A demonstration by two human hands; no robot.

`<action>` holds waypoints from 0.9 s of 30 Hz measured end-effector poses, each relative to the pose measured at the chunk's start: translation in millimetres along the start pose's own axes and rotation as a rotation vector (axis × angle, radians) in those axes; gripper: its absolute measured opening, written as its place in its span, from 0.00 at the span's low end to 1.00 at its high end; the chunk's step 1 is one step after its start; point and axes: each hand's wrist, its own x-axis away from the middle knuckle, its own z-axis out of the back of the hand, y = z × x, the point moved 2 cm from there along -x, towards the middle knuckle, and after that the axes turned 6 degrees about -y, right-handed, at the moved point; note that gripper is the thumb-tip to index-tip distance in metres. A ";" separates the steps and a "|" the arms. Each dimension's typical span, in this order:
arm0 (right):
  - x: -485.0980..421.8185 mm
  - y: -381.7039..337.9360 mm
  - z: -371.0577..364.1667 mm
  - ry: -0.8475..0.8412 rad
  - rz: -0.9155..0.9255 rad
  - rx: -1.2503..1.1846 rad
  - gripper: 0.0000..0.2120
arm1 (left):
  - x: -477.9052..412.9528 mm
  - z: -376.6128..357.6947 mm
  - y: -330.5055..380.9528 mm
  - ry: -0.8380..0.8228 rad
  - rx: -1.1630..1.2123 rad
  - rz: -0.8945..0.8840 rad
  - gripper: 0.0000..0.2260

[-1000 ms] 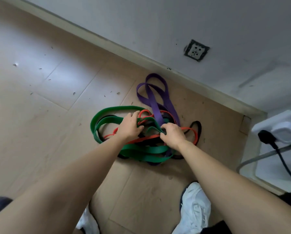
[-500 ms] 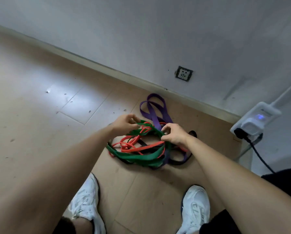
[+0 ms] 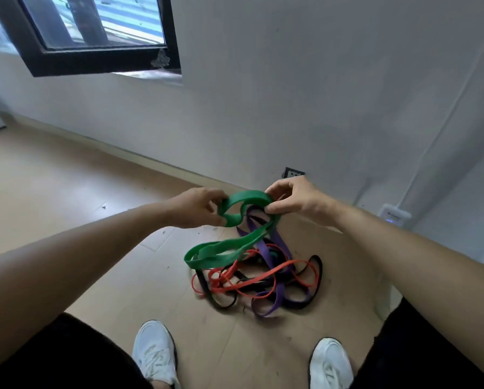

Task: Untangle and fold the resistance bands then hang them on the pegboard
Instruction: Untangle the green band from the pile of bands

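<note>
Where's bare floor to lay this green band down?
Open floor lies left of the pile, toward the window wall, and between pile and white shoes. Crowded: the pile; right of it, only a narrow strip before the adapter.

Dark-framed window (image 3: 95, 32), wall socket (image 3: 293, 173), two white shoes (image 3: 155, 352) on wood floor (image 3: 67, 197)

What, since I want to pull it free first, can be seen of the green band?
The green band is a wide, flat, rubbery-looking loop, twisted. The left hand grips one fold of its top and the right hand pinches the other side, above the floor. Its lower loops hang onto the red band and black band; the purple band crosses it.
</note>
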 end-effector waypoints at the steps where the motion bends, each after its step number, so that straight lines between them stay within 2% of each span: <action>1: 4.7 -12.6 3.7 0.021 0.026 -0.017 0.11 | 2.9 1.4 3.4 0.026 0.033 -0.001 0.26; 3: 14.1 -36.7 11.9 0.083 0.076 -0.061 0.11 | 5.7 6.0 12.7 0.099 0.182 0.003 0.31; 5: 21.3 -56.0 22.0 0.172 0.120 -0.112 0.11 | 2.2 9.6 26.6 0.128 0.433 -0.010 0.30; 8: 24.3 -65.9 35.7 0.333 0.122 -0.200 0.11 | -11.6 1.0 50.9 0.029 0.620 -0.026 0.24; 10: 21.6 -58.4 42.8 0.402 0.093 -0.219 0.11 | -29.1 -15.8 59.9 -0.074 0.710 -0.014 0.31; 11: 18.6 -52.0 45.7 0.421 0.082 -0.216 0.12 | -41.1 -26.2 61.2 -0.122 0.729 -0.026 0.32; 13: 9.0 -36.7 54.5 0.462 0.055 -0.188 0.13 | -64.8 -46.2 65.1 -0.186 0.734 -0.076 0.25; 15: 0.5 -21.8 59.8 0.502 0.009 -0.184 0.13 | -77.7 -59.3 69.7 -0.171 0.747 -0.081 0.15; 18: -23.9 9.8 71.4 0.565 -0.111 -0.283 0.13 | -100.8 -72.6 67.5 -0.110 0.748 -0.065 0.08; 20: -37.4 23.4 75.7 0.615 -0.203 -0.395 0.13 | -109.1 -72.3 62.0 -0.043 0.707 -0.048 0.07; 23: -47.9 32.6 84.7 0.681 -0.316 -0.524 0.09 | -115.9 -61.1 53.0 0.039 0.812 -0.032 0.07; 25: -49.2 38.4 86.4 0.647 -0.365 -0.582 0.10 | -117.7 -50.2 48.7 0.105 0.854 -0.015 0.10; 27: -43.6 45.2 83.9 0.576 -0.423 -0.614 0.15 | -116.3 -42.3 44.4 0.129 0.839 -0.021 0.10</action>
